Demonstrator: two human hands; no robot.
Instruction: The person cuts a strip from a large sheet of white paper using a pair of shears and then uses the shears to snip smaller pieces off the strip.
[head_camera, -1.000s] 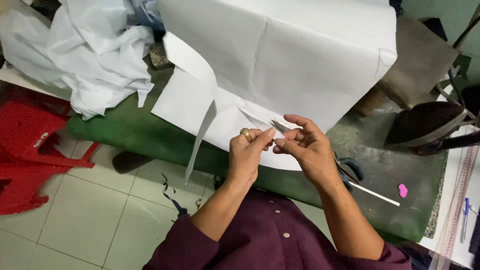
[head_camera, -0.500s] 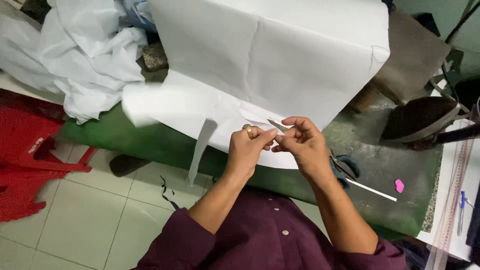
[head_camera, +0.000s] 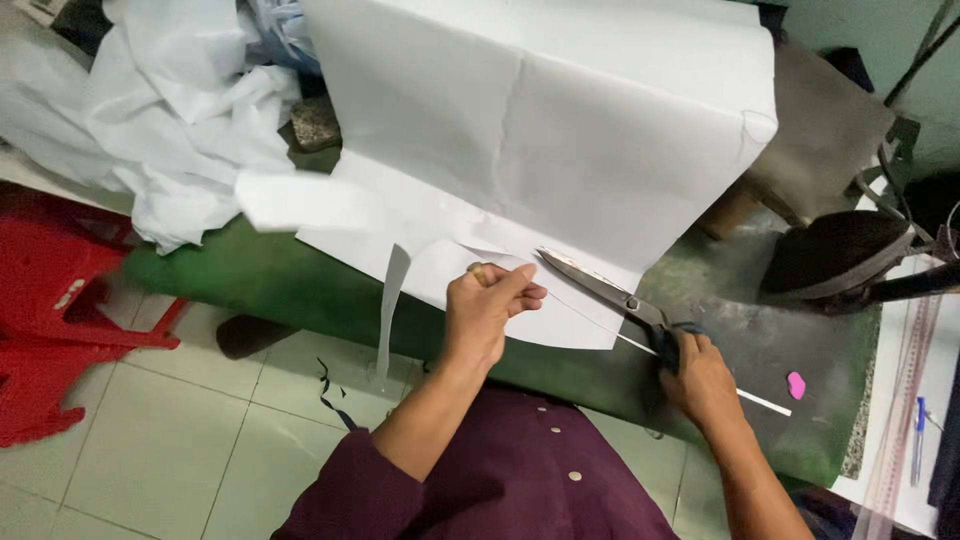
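**Scissors at paper edge, both hands on the green surface**

Nearest: purple sleeves and shirt front at bottom of view. Right hand (head_camera: 700, 380) closed around the dark handles of the scissors (head_camera: 610, 290); grip clamped on the handles, fingers wrapped so the loops are hidden. Left hand (head_camera: 490, 305) sits on the near edge of the white paper sheet (head_camera: 540, 130), fingers curled together pinching the paper (ring visible on one finger); what exactly sits under the fingertips is hard to make out.

Scissors: long axis runs diagonal, tips pointing up-left toward the left hand, handles low-right. Blades look nearly together, lying on the paper's lower edge just beside the left fingers.

A narrow paper strip (head_camera: 392, 310) hangs off the sheet's near edge down over the front of the green surface (head_camera: 250, 280). A thin white stick (head_camera: 760, 402) lies by the right hand, partly hidden by it; small pink piece (head_camera: 796, 385) just beyond its end.

No containers in view.

Farther: the sheet folds upward, its top cut off by the frame. White cloth heap (head_camera: 170, 130) at left, red plastic stool (head_camera: 50, 320) on the tiled floor. Dark iron (head_camera: 840, 255) at right, partly cropped. Blue pen (head_camera: 919, 440) at far right edge.
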